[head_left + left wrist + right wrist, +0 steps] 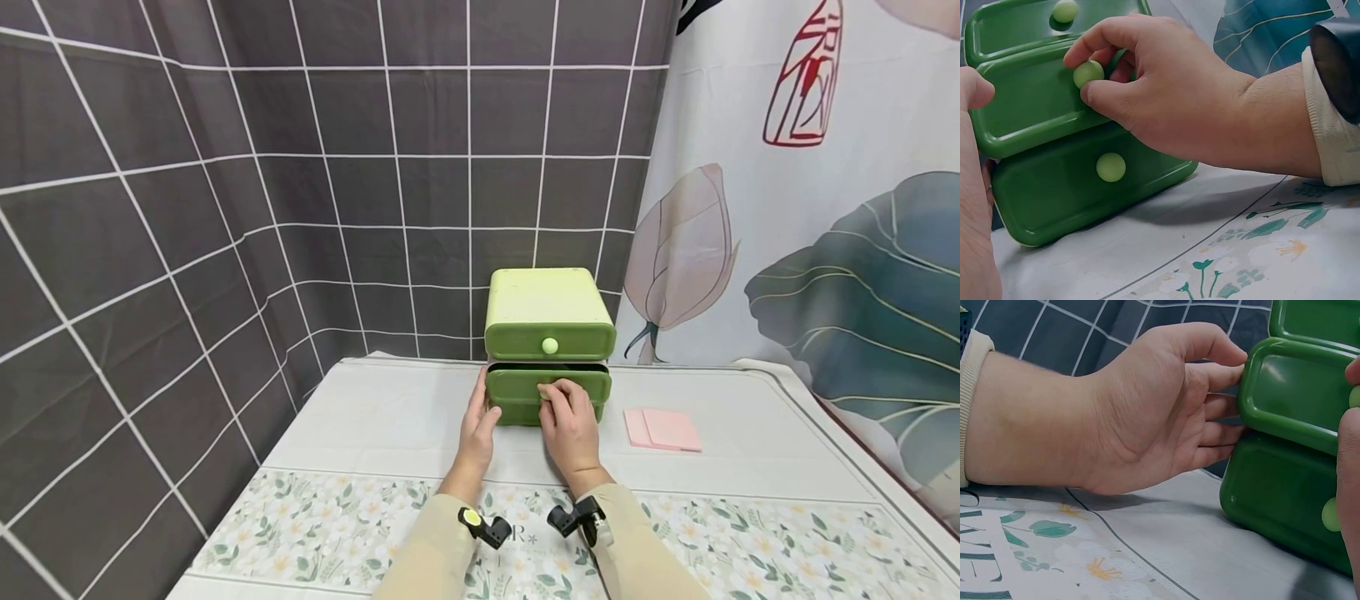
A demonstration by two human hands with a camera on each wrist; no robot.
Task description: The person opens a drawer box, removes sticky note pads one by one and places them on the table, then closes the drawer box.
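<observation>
A small green drawer cabinet (549, 296) with a lighter lime top stands toward the back of the table. Its middle drawer (513, 386) juts out past the others, and a dark gap shows above its front. Thumb and fingers of my right hand (572, 433) pinch that drawer's round light-green knob (1088, 74). Against the cabinet's left side lies my left hand (476, 429), its fingers mostly extended; in the right wrist view they touch near the drawer's edge. The top drawer (510, 340) and bottom drawer (1054, 194) sit further back. The middle drawer's inside is hidden.
Pink sticky-note pads (663, 429) lie to the right of the cabinet. A white cloth with a floral band (337, 521) covers the table. Behind hang a dark grid-patterned curtain (435, 192) and, at right, a leaf-printed cloth (720, 100).
</observation>
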